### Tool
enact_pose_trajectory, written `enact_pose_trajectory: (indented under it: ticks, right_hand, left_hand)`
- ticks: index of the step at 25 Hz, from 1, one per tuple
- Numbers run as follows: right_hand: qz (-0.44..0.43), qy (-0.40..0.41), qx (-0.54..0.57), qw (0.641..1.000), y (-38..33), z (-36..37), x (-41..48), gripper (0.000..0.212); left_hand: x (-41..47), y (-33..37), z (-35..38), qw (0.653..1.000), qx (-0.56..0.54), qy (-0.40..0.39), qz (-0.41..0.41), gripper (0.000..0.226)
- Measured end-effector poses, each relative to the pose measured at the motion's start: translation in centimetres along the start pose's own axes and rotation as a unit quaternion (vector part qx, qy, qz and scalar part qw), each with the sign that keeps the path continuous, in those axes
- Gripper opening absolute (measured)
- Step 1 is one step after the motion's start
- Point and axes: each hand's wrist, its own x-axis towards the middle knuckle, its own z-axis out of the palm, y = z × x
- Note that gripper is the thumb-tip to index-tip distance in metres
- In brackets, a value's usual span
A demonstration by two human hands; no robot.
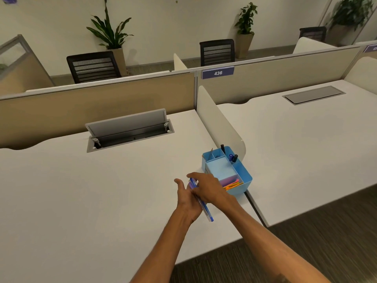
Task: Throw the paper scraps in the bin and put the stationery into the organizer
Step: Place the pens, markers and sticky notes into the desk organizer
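A light blue desk organizer (pixel 243 172) stands at the right edge of the white desk (pixel 102 190), against a low white divider. Dark markers stick up from its back compartments, and orange and pink items lie in its front compartment. Just left of it, my left hand (pixel 186 198) and my right hand (pixel 208 188) meet around a bundle of blue pens (pixel 206 209). The pens run between both palms, their ends poking out below the hands. My right hand lies over the top of the bundle, close to the organizer's front corner. No paper scraps or bin are in view.
An open cable hatch (pixel 130 129) with a raised grey lid sits at the back of the desk. A beige partition (pixel 98 103) with a "436" label runs behind. A second white desk (pixel 306 144) lies to the right, with chairs and potted plants beyond.
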Motion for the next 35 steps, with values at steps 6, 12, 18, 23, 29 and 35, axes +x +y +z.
enact_pose_trajectory:
  ticks: [6,12,18,23,29,35]
  right_hand:
    - [0.043,0.011,0.039,0.998,1.3,-1.2,0.3,0.052]
    - [0.068,-0.008,0.120,0.990,1.8,-3.3,0.0,0.049]
    - [0.062,-0.030,0.197,0.978,2.3,-6.6,-0.7,0.026]
    - [0.044,0.120,0.212,0.969,3.0,-10.6,0.2,0.026]
    - [0.004,0.271,0.196,0.942,4.6,-11.4,3.0,0.022]
    - [-0.014,0.303,0.164,0.939,6.6,-10.3,6.8,0.015]
  left_hand:
    - [0.3,-0.5,0.9,1.000,0.022,-0.010,-0.006,0.091]
    - [1.3,-0.5,1.4,1.000,0.006,0.003,0.002,0.076]
    - [2.0,0.0,0.8,0.999,0.017,0.047,0.019,0.042]
    - [2.5,-0.4,0.5,0.995,0.030,0.075,0.056,0.036]
    - [3.0,-0.8,1.5,0.991,0.079,0.085,0.073,0.032]
    - [4.0,-1.0,1.5,0.981,0.146,0.082,0.096,0.026]
